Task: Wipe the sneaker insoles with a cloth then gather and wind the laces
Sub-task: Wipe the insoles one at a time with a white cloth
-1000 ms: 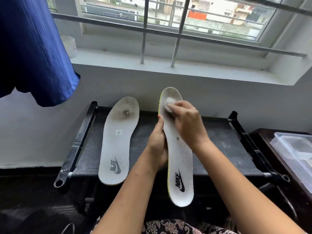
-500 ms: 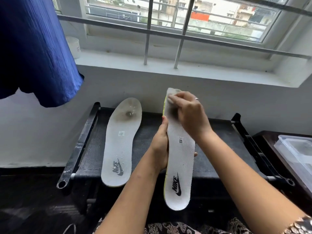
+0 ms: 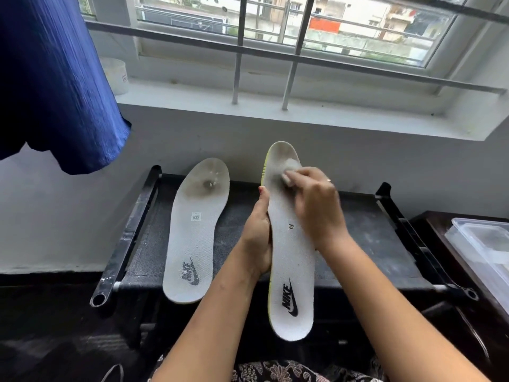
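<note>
My left hand point(image 3: 257, 232) grips the left edge of a white insole with a yellow-green rim point(image 3: 292, 271), held upright above the rack, toe end away from me. Pinched in the fingers of my right hand point(image 3: 314, 199) is a small white cloth wad point(image 3: 292, 168), pressed on the grimy toe area of that insole. A second white insole point(image 3: 197, 230) lies flat on the black rack, to the left, with a dark stain near its toe. No laces are visible.
The black fabric rack point(image 3: 366, 238) has metal side bars point(image 3: 126, 238). A clear plastic box point(image 3: 484, 249) sits on a dark table at right. A blue garment point(image 3: 52, 78) hangs at upper left. A white cup point(image 3: 115, 75) stands on the window sill.
My right hand with the cloth slid from the very tip of the held insole a little down its toe area. The view moved slightly; the other insole stayed put.
</note>
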